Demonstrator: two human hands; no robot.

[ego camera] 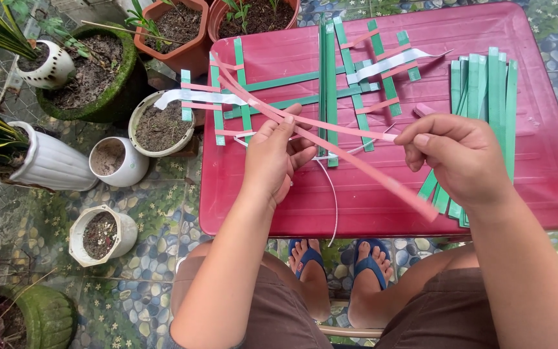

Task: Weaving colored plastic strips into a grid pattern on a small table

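Brown shorts point(279, 310) are worn, and blue flip-flops point(340, 255) are seen on the feet. Both arms are bare; the left hand point(276, 155) and right hand point(456, 158) are ungloved.

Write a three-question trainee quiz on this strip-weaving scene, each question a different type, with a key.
1. True or false: the left hand and the right hand both hold pink strips.
2. Multiple choice: the loose pile of green strips lies A) beside the right hand, B) on the floor, C) in a pot.
3. Fill in: the woven mat rests on a ____ table.

Key: 1 true; 2 A; 3 red.
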